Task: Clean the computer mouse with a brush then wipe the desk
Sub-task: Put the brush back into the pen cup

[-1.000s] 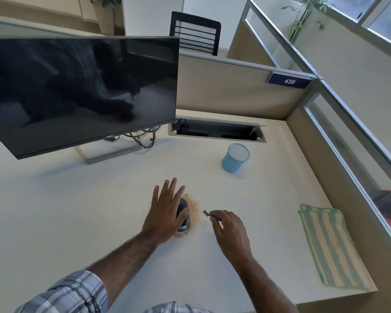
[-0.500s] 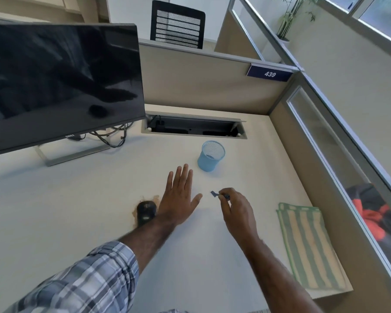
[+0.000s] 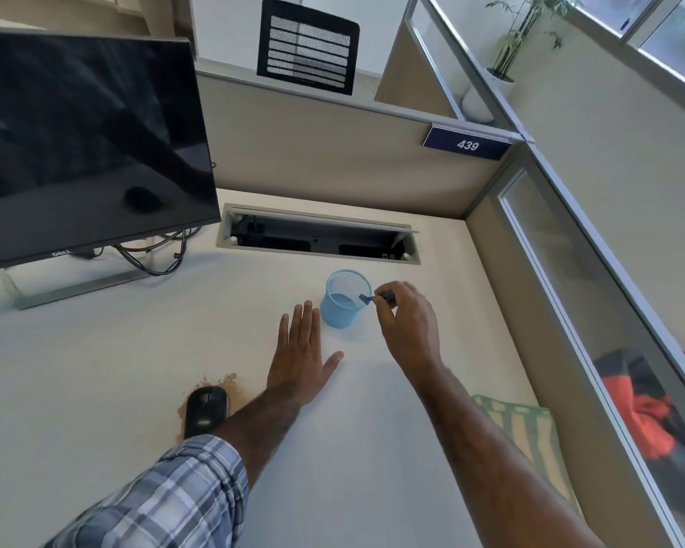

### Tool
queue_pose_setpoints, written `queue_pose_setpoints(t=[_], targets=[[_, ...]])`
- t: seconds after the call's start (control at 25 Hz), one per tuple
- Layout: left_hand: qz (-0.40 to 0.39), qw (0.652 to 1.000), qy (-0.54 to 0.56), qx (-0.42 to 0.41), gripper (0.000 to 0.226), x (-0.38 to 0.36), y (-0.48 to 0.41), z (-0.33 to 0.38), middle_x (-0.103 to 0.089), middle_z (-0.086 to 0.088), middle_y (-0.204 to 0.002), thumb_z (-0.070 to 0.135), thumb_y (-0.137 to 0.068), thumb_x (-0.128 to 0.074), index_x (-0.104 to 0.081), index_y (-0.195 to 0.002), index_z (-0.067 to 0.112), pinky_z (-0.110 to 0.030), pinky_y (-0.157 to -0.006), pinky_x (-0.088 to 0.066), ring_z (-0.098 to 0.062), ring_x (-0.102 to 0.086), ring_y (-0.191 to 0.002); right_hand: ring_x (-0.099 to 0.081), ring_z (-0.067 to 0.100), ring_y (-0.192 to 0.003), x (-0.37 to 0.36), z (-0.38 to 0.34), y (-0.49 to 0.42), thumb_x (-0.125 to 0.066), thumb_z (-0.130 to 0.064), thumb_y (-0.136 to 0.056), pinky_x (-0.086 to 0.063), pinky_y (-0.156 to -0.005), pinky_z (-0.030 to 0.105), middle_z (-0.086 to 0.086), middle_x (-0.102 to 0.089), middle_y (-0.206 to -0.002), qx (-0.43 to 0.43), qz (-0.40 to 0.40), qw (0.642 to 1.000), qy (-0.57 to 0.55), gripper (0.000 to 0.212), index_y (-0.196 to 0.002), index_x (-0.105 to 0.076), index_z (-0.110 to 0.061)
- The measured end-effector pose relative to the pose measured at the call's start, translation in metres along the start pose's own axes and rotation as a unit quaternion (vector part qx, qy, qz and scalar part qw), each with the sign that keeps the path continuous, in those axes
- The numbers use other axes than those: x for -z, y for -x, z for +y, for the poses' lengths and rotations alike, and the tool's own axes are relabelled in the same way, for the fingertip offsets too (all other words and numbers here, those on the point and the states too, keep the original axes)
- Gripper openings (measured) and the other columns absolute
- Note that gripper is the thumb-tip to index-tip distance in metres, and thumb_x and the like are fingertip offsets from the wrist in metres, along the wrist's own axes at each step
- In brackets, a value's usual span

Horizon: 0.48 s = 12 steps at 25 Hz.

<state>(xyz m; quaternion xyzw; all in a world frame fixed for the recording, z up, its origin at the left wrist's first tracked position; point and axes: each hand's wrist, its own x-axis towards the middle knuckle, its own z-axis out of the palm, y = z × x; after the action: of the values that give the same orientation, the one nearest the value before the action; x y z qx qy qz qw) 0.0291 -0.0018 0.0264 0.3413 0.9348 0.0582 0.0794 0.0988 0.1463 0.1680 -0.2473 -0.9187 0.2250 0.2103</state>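
Just left of right hand (image 3: 406, 322), pinching the brush (image 3: 376, 297), sits the cup (image 3: 343, 306): drop brush w/o tipping it; left hand (image 3: 302, 352) flat, open.

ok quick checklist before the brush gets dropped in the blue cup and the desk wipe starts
1. Brush pinched in the right hand: ok.
2. Brush tip over the blue mesh cup opening: ok, at its right rim.
3. Cup upright: ok; what it holds, cannot tell.
4. Left hand out of the way: ok, spread flat on the desk, not touching the cup.
5. Brown crumbs cleared: not ok, some lie around the mouse.
6. Striped cloth ready: ok, on the desk by the right forearm, partly hidden.
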Motion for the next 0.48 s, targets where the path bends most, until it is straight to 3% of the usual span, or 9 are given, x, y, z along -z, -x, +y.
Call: queue_pose_setpoints(t=[0.16, 0.32, 0.48], targets=[[-0.005, 1.000, 0.014, 0.020, 0.095, -0.008, -0.007, 0.008, 0.015, -0.015, -0.170, 0.074, -0.095, -0.006, 0.012, -0.161, 0.008, -0.051, -0.127, 0.002, -0.032, 0.009, -0.158, -0.058, 0.015, -0.075, -0.015, 0.006, -0.036, -0.066, -0.015, -0.095, -0.055, -0.066, 0.030, 0.003, -0.071, -0.094, -0.006, -0.039, 0.999, 0.027, 0.007, -0.095, -0.071, -0.011], [0.001, 1.000, 0.008, 0.023, 0.094, -0.016, -0.006, 0.009, 0.011, -0.015, -0.171, 0.072, -0.098, -0.015, 0.008, -0.162, 0.006, -0.053, -0.126, 0.004, -0.032, 0.006, -0.159, -0.060, 0.019, -0.076, -0.029, 0.012, -0.061, -0.062, -0.018, -0.094, -0.055, -0.079, 0.042, 0.003, -0.072, -0.092, -0.004, -0.102, 0.993, 0.063, 0.010, -0.092, -0.071, -0.014], [-0.003, 1.000, -0.003, 0.022, 0.094, -0.018, -0.009, 0.009, 0.008, -0.015, -0.171, 0.071, -0.096, -0.009, 0.006, -0.162, 0.005, -0.054, -0.126, 0.007, -0.032, 0.005, -0.159, -0.058, 0.020, -0.073, -0.045, 0.011, -0.075, -0.062, -0.021, -0.092, -0.050, -0.079, 0.040, 0.002, -0.071, -0.085, 0.008, -0.162, 0.981, 0.106, 0.008, -0.086, -0.066, -0.018]])
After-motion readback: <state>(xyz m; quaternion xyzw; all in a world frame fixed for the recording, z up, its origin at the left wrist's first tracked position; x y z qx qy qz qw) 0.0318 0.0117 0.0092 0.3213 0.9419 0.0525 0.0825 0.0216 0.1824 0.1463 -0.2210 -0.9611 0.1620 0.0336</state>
